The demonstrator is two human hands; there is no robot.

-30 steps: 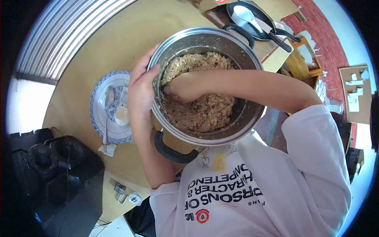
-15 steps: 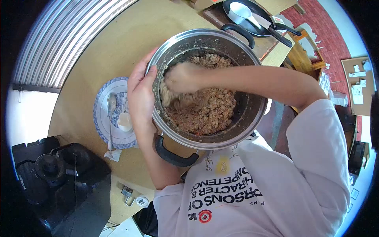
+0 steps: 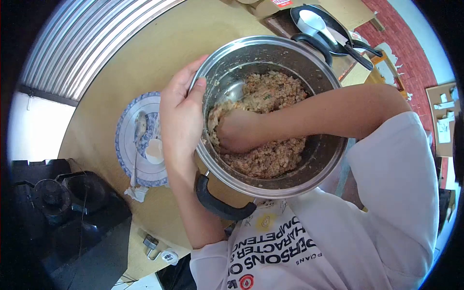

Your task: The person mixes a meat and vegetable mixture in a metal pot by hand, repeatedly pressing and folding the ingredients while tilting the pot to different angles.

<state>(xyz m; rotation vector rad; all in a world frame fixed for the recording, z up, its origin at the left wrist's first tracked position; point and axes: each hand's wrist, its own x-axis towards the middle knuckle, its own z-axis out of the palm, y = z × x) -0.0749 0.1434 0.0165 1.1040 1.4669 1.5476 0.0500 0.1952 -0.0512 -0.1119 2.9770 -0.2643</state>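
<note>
A steel pot with black handles is held tilted in front of my white shirt. Inside is a lumpy, pinkish-brown minced meat mixture, with lighter bits at its left side. My left hand grips the pot's left rim, thumb over the edge and fingers around the outside. Deep in the pot, my right hand is curled into the mixture at the left; its fingertips are buried there. A shiny bare patch of the pot's inside shows above this hand.
Left of the pot, a blue-patterned plate carries a spoon and a small white cup. A black gas stove stands at lower left. A padlock lies nearby. Frying pans with a white scoop sit at upper right.
My right hand, blurred by motion before, is now lower and pressed into the mixture, exposing pot metal above it. The pot and left hand appear slightly further right in the view.
</note>
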